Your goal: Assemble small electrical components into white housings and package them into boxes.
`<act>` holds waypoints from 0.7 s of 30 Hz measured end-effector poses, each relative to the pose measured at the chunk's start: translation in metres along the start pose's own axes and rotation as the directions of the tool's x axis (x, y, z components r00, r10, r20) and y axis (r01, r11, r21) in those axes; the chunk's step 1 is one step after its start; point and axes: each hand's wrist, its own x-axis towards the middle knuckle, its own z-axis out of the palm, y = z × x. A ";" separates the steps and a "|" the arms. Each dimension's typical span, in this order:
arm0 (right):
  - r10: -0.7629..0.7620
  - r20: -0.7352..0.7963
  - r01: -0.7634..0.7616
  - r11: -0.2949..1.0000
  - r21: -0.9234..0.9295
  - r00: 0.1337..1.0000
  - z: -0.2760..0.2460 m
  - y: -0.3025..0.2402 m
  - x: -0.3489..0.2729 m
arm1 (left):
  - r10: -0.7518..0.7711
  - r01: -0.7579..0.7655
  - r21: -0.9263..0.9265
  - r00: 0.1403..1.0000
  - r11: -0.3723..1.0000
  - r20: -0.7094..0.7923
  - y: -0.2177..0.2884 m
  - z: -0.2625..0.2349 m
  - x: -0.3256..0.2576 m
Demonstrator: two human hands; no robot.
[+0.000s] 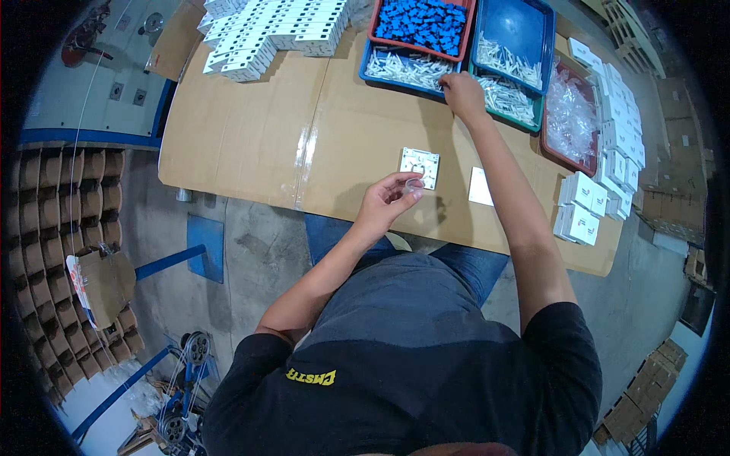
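One small clear piece is pinched in the left hand (386, 201), raised just in front of the square white plate (420, 167) lying on the cardboard-covered table (251, 137). That plate seems only partly fitted, by my judgement. Farther out, the right arm is stretched, and the right hand (462, 95) curls its fingers onto white parts at the blue tray (407, 70); whether it grips one, I cannot tell.
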 end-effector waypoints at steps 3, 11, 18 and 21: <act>-0.067 0.015 0.068 0.995 -0.076 0.998 0.006 0.003 0.007 | -0.006 0.007 0.018 0.999 1.000 -0.048 -0.007 -0.006 -0.002; 0.051 0.121 -0.049 0.999 -0.020 0.991 0.008 0.011 0.020 | 0.030 -0.028 0.039 0.998 0.999 -0.049 -0.016 -0.009 0.002; 0.155 0.011 -0.152 0.951 0.270 0.988 -0.013 0.017 0.000 | -0.001 0.000 -0.006 0.997 1.000 -0.080 -0.009 -0.004 0.006; 0.196 0.019 -0.188 0.904 0.385 0.980 -0.028 0.006 -0.018 | 0.017 -0.017 -0.002 0.995 1.000 -0.097 -0.011 -0.002 0.011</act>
